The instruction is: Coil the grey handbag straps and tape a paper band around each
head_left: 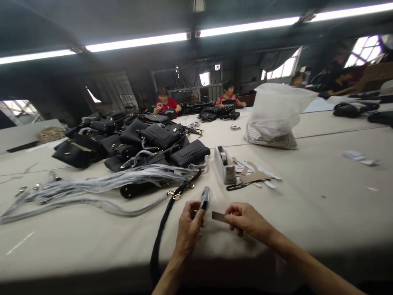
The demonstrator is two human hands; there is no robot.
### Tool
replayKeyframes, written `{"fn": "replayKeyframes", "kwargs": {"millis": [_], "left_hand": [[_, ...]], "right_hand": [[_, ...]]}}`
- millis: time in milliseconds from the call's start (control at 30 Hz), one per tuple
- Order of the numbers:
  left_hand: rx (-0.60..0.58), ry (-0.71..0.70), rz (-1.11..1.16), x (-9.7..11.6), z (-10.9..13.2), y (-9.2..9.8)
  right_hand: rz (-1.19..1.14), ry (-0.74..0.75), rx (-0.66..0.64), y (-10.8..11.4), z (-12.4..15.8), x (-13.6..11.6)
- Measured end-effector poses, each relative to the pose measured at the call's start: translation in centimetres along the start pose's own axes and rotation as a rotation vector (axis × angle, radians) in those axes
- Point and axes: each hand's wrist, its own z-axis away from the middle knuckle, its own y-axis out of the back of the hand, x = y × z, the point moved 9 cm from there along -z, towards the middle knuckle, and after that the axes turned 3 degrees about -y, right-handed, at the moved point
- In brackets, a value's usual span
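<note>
With many grey-wrapped straps (92, 186) piled beside, the left hand (189, 227) pinches a long black bag strap's (159, 237) still partly bare end, the right hand (245, 219) gripping a small brown card strip (218, 216).

Pale worktable (322, 192) — black handbags (147, 143), tape dispenser (224, 164), white bag (274, 116), card scraps (254, 175)

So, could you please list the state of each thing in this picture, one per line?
left hand: closed on the black strap end
black strap: lying on the table, its end lifted
right hand: pinching the brown card strip
brown card strip: held flat above the table
tape dispenser: standing upright
white plastic bag: standing, full
black handbags: piled together
</note>
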Motion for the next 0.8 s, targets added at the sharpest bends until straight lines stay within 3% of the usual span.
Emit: {"fn": "replayKeyframes", "kwargs": {"millis": [133, 333, 600, 800], "left_hand": [[0.064, 0.111, 0.273, 0.2, 1.9, 0.0], [0.111, 0.126, 0.282, 1.4, 3.6, 0.5], [0.002, 0.128, 0.33, 1.8, 5.0, -1.5], [-0.165, 0.118, 0.169, 2.2, 5.5, -2.4]], "right_hand": [[-0.127, -0.007, 0.07, -2.3, 0.0, 0.4], [-0.25, 0.045, 0.079, -3.2, 1.0, -0.8], [-0.369, 0.075, -0.157, -4.6, 3.2, -1.2], [-0.618, 0.037, -0.262, -4.8, 5.0, 0.0]]}}
